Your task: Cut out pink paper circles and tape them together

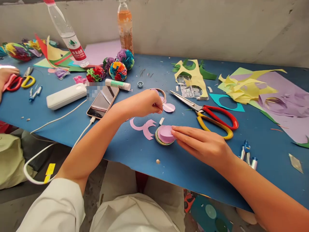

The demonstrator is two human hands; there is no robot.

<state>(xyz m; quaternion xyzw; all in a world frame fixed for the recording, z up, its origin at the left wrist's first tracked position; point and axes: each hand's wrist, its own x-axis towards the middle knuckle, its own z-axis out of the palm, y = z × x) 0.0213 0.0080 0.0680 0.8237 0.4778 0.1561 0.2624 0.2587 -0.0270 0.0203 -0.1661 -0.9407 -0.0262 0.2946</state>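
My left hand (151,102) is closed, with its fingertips bent down. Whatever those fingers grip, if anything, is hidden. Beside it are a thin roll of tape (164,95) and a purple paper circle with a white strip across it (169,108). My right hand (205,141) has its straight fingers pressed together at the right edge of another purple paper circle (166,131); its thumb is out of sight. That circle sits atop a small stack of coloured paper circles (158,141). Curved purple scraps (148,129) lie left of the stack.
Red-and-yellow scissors (205,112) lie to the right, near cut paper scraps (251,87). A blue compass (246,149) is beyond my right wrist. A phone (103,100), power bank (66,96), glue stick (118,84) and two bottles (125,29) stand or lie left. Another person's hand (8,75) holds scissors.
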